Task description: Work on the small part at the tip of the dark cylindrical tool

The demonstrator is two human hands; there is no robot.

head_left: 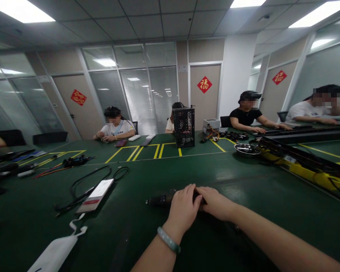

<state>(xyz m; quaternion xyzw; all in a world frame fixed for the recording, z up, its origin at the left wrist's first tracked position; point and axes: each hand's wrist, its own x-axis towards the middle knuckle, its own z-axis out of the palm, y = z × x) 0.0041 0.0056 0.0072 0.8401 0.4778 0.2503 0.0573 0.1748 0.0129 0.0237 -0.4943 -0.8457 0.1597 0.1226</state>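
A black electric screwdriver (159,200) lies on the green table, its narrow metal tip pointing left. My left hand (183,207), with a pale green bangle on the wrist, is wrapped over the middle of its body. On the rear part, my right hand (217,203) is closed, its fingertips meeting those of the left. Both hands hide most of the tool's back end. Left of them rests a white and red flat box (98,196), with a black cable (75,189) coiled beside it.
A white pouch (55,255) with a strap lies at the front left. Farther off stand a black computer case (184,127) and a metal bowl (246,149). Yellow material (303,172) under a long black tray is at right. Several people sit across the table.
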